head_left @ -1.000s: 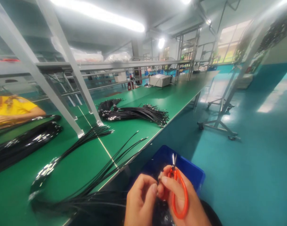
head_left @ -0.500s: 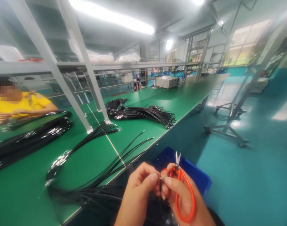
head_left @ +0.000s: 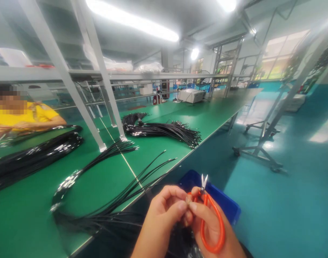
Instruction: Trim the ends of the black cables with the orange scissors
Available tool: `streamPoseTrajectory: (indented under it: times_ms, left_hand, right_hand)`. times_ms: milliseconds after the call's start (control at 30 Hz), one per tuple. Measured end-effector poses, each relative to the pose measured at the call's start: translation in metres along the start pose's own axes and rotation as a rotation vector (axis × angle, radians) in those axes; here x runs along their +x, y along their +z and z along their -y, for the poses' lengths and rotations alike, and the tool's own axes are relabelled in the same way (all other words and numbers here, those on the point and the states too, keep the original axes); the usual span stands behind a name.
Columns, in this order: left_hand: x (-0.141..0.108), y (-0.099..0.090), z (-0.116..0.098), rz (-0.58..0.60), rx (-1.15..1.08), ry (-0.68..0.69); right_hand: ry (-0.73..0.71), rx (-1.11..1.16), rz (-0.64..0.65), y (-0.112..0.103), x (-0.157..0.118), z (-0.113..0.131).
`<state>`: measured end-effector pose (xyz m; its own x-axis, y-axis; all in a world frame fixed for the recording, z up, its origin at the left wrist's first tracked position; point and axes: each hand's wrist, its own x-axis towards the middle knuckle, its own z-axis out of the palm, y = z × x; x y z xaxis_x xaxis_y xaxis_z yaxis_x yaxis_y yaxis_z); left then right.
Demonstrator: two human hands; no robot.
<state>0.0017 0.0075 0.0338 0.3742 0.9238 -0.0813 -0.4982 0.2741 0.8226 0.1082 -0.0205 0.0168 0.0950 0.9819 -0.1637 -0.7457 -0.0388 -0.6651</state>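
Note:
My left hand [head_left: 168, 209] is closed in a pinch, its thumb and fingertips meeting those of my right hand [head_left: 207, 216]. Between the fingertips is something small and pale that I cannot make out. Orange-handled scissors [head_left: 221, 229] hang on my right hand, blades up and slightly apart. Beside my left hand, a loose bundle of black cables [head_left: 118, 200] runs over the edge of the green table [head_left: 104, 190]. Its far ends fan out, and a curved part is wrapped with shiny bands. Dark cable and shiny plastic show below my hands, partly hidden.
A blue bin [head_left: 228, 204] stands behind my right hand. More black cable bundles [head_left: 164, 129] lie farther along the table and at the left [head_left: 40, 154]. Metal shelf posts [head_left: 110, 96] rise from the table. A person in yellow [head_left: 42, 113] sits across at the left.
The fingertips of both hands have come closer together around the small thing; the dark piece seen between them before is now hidden. The view has shifted slightly.

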Motion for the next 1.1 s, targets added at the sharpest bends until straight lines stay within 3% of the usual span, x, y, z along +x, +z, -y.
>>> streamPoseTrajectory:
  times_ms: [233,400,467,533,700,967,1100]
  left_hand:
    - [0.002,-0.010,0.008,-0.068,0.120,0.075]
    - [-0.006,-0.019,0.003,-0.152,0.726,0.414]
    - [-0.009,-0.017,-0.002,-0.111,0.965,0.550]
    - [-0.009,-0.014,-0.007,-0.025,1.078,0.594]
    - [-0.004,-0.008,-0.018,0.086,1.049,0.567]
    - [-0.007,-0.005,-0.021,0.041,1.192,0.670]
    - [-0.007,-0.015,-0.020,-0.096,1.252,0.660]
  right_hand:
    - [-0.013,0.010,-0.003,0.002,0.000,-0.001]
    - [-0.035,0.006,0.004,0.002,0.003,-0.002]
    - [-0.031,0.025,-0.006,0.004,0.004,-0.003]
    - [-0.026,0.038,-0.017,0.005,0.004,-0.003]
    - [-0.036,0.024,-0.013,0.006,0.003,-0.004]
    - [0.003,0.032,0.025,0.010,0.000,0.002]
    - [0.004,0.052,-0.017,0.009,0.001,0.000]
